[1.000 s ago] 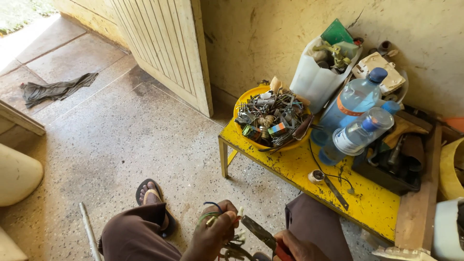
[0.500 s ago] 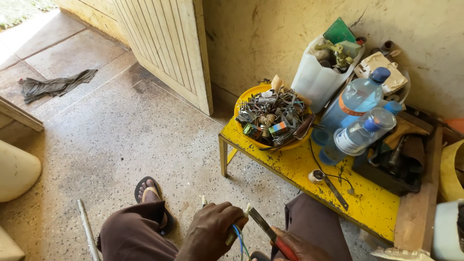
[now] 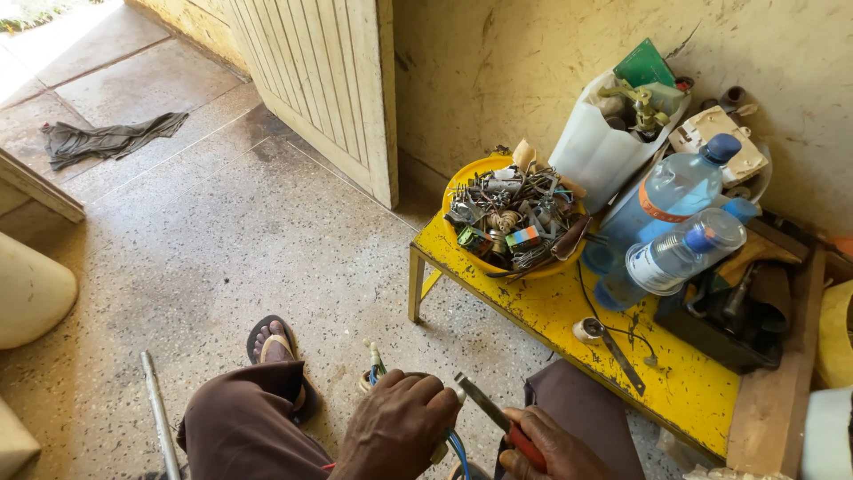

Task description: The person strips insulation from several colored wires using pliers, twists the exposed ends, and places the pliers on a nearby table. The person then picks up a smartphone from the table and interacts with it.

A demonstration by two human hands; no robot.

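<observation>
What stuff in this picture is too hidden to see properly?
Head view:
- The pliers: the red handles vanish inside the right hand, cut by the bottom edge.
- The blue wires: the left hand covers their upper part.
- The yellow bowl: its tangled metal scraps are too small to name.
- The black tray: bottles overlap it.

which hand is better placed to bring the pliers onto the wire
Right. The right hand already holds the red-handled pliers, tip pointing toward the left hand, which is closed around the blue wire and looks busy steadying it.
</observation>
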